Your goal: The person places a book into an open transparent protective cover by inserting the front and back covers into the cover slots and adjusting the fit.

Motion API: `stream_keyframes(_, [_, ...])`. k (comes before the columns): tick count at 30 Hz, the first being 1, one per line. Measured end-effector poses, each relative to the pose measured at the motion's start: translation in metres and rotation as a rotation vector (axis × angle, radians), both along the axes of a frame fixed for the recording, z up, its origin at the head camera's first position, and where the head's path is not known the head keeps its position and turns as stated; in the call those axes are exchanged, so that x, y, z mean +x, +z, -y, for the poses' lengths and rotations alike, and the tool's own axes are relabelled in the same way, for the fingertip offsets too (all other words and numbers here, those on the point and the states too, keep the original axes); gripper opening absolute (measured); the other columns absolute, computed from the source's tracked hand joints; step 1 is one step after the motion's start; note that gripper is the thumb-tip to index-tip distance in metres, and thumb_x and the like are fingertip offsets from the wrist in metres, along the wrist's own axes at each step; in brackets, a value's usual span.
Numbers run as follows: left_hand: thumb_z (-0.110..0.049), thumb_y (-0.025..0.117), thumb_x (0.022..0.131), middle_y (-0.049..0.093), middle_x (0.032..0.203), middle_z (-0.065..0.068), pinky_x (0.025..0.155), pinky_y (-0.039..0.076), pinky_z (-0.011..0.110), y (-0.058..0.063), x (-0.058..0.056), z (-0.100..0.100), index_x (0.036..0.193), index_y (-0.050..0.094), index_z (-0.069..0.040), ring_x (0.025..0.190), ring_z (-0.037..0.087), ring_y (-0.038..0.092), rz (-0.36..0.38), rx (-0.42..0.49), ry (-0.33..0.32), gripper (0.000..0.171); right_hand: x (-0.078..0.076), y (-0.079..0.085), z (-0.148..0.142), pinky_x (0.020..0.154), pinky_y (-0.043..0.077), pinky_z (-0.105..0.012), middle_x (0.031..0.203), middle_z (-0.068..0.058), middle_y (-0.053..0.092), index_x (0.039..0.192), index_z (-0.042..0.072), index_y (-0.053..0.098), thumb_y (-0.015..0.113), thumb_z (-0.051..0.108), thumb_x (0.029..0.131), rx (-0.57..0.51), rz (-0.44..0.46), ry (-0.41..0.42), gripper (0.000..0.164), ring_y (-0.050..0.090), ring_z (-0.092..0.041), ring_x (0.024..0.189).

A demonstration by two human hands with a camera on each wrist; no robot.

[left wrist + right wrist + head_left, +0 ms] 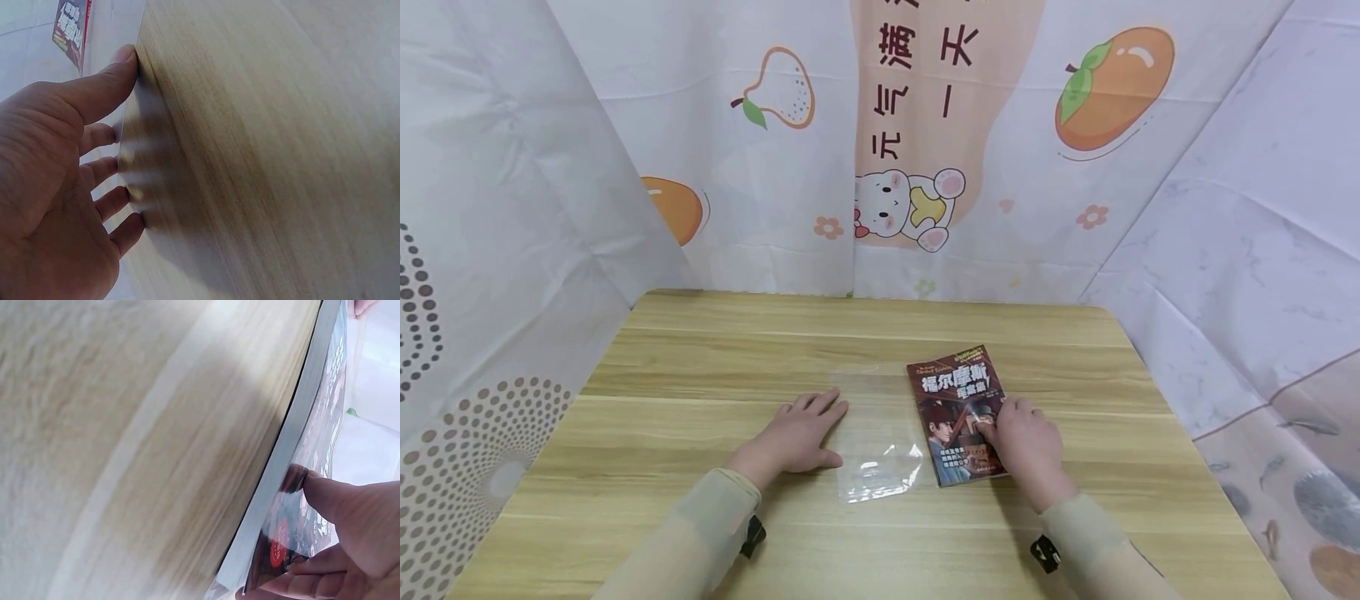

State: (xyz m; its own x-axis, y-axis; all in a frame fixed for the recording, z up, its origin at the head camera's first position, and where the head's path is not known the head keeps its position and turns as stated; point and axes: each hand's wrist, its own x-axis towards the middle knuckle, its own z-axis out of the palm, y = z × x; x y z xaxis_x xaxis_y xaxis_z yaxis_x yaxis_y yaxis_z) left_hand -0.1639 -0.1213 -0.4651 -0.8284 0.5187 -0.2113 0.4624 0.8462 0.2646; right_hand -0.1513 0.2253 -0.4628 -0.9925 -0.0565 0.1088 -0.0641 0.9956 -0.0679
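A: From the head view we look down on a wood-grained desk, and the Sherlock Holmes paperback lies right of its middle, cover up, its top leaning a little to the left. Where do we find the hands?

B: We see the right hand at the book's right edge, thumb on the cover, and the left hand further left, fingers spread. Between them lies a clear plastic sleeve, flat and shiny along its near edge.

A: We notice the left fingertips at the sleeve's left edge, though we can't tell whether they touch it. Behind the desk hangs a white fruit-print cloth.

B: From the left wrist, we look into the palm: thumb and four fingers stand well apart, loosely bent, with nothing in their grasp. Past the thumb, a part of the dark red book shows at the top left.

A: And from the right wrist, we get the book almost edge-on, its pale page block low along the desk.

B: There we see the right hand gripping it, thumb pressed on the glossy cover and fingers bent at the edge, near a round red badge. How far they reach underneath, we can't tell.
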Motion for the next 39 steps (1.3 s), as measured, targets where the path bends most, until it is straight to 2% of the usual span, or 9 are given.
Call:
stream_keyframes(7, [-0.05, 0.066, 0.086, 0.019, 0.158, 0.012, 0.104, 0.03, 0.061, 0.002, 0.0, -0.001, 0.15, 0.031, -0.013, 0.138, 0.036, 0.024, 0.004, -0.021, -0.01, 0.082, 0.0, 0.0, 0.0, 0.055, 0.047, -0.048, 0.073, -0.018, 0.055, 0.088, -0.007, 0.054, 0.072, 0.046, 0.082, 0.047, -0.076, 0.019, 0.057, 0.055, -0.035, 0.061])
stream_keyframes(10, [-0.05, 0.066, 0.086, 0.02, 0.158, 0.012, 0.104, 0.03, 0.061, 0.003, 0.0, -0.001, 0.15, 0.032, -0.013, 0.137, 0.036, 0.024, 0.006, -0.021, -0.014, 0.082, 0.0, -0.001, 0.0, 0.063, 0.047, -0.052, 0.074, -0.019, 0.059, 0.09, -0.006, 0.054, 0.073, 0.046, 0.082, 0.061, -0.11, 0.03, 0.056, 0.058, -0.037, 0.064])
stream_keyframes(14, [-0.049, 0.066, 0.087, 0.019, 0.158, 0.012, 0.104, 0.03, 0.062, 0.004, 0.0, -0.001, 0.15, 0.031, -0.013, 0.137, 0.036, 0.024, 0.01, -0.023, -0.019, 0.081, 0.001, 0.002, 0.003, 0.083, 0.044, -0.062, 0.084, -0.024, 0.064, 0.1, -0.008, 0.055, 0.069, 0.041, 0.086, 0.05, -0.126, 0.046, 0.053, 0.061, -0.043, 0.076])
stream_keyframes(18, [-0.049, 0.066, 0.087, 0.019, 0.158, 0.011, 0.104, 0.03, 0.062, 0.004, 0.0, -0.001, 0.15, 0.031, -0.013, 0.137, 0.036, 0.024, 0.013, -0.027, -0.021, 0.081, 0.002, 0.008, 0.006, 0.093, 0.039, -0.067, 0.097, -0.028, 0.067, 0.107, -0.01, 0.057, 0.066, 0.029, 0.089, 0.051, -0.205, 0.099, 0.044, 0.062, -0.046, 0.088])
stream_keyframes(21, [-0.05, 0.066, 0.087, 0.019, 0.158, 0.011, 0.104, 0.03, 0.062, 0.003, 0.0, -0.001, 0.15, 0.031, -0.013, 0.137, 0.036, 0.024, 0.011, -0.03, -0.022, 0.081, 0.002, 0.012, 0.009, 0.095, 0.039, -0.067, 0.096, -0.026, 0.069, 0.104, -0.01, 0.059, 0.067, 0.021, 0.087, 0.064, -0.289, 0.154, 0.035, 0.064, -0.043, 0.088])
stream_keyframes(24, [-0.05, 0.066, 0.087, 0.019, 0.158, 0.011, 0.104, 0.03, 0.062, 0.003, -0.001, -0.001, 0.151, 0.031, -0.014, 0.138, 0.036, 0.024, 0.01, -0.034, -0.022, 0.081, 0.002, 0.015, 0.01, 0.096, 0.037, -0.067, 0.092, -0.024, 0.07, 0.101, -0.008, 0.061, 0.067, 0.015, 0.086, 0.06, -0.336, 0.196, 0.029, 0.065, -0.041, 0.087])
stream_keyframes(29, [-0.05, 0.066, 0.087, 0.019, 0.159, 0.01, 0.104, 0.03, 0.062, 0.002, -0.001, -0.001, 0.151, 0.031, -0.014, 0.137, 0.036, 0.024, 0.007, -0.035, -0.023, 0.081, 0.001, 0.018, 0.012, 0.099, 0.036, -0.066, 0.091, -0.024, 0.07, 0.103, -0.008, 0.061, 0.069, 0.013, 0.083, 0.061, -0.34, 0.229, 0.03, 0.065, -0.041, 0.089])
stream_keyframes(34, [-0.05, 0.066, 0.087, 0.018, 0.159, 0.01, 0.104, 0.03, 0.062, 0.002, -0.001, -0.001, 0.151, 0.03, -0.015, 0.138, 0.036, 0.023, 0.016, -0.037, -0.02, 0.082, 0.0, 0.019, 0.014, 0.098, 0.042, -0.059, 0.086, -0.025, 0.07, 0.103, -0.009, 0.061, 0.068, 0.011, 0.083, 0.055, -0.348, 0.26, 0.029, 0.066, -0.04, 0.087])
stream_keyframes(39, [-0.05, 0.065, 0.087, 0.017, 0.159, 0.01, 0.104, 0.03, 0.062, 0.003, -0.001, -0.002, 0.151, 0.029, -0.015, 0.138, 0.036, 0.022, 0.02, -0.037, -0.024, 0.081, 0.0, 0.019, 0.015, 0.094, 0.047, -0.056, 0.077, -0.023, 0.069, 0.096, -0.008, 0.061, 0.069, 0.007, 0.081, 0.045, -0.362, 0.292, 0.023, 0.067, -0.038, 0.081])
